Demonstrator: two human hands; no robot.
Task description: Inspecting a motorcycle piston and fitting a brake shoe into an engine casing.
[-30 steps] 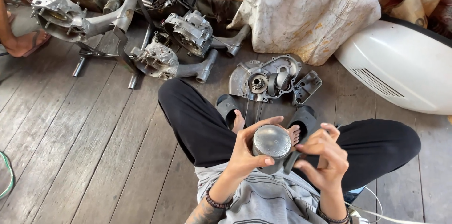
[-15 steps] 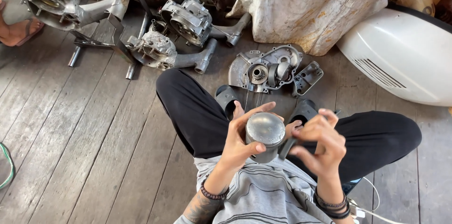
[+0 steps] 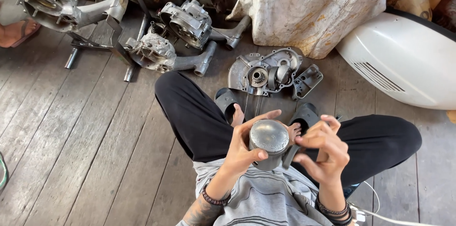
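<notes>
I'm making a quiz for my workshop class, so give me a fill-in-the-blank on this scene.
1. The left hand grips a round metal ____.
2. The right hand has its fingers beside it, over the person's crossed ____.
3. The engine casing lies on a floor made of ____.
4. At far right sits a curved body panel coloured ____.

Missing words: piston; legs; wood; white

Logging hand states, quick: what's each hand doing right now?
Left hand: closed around the metal piston.
Right hand: fingers curled, touching the piston's side.
</notes>
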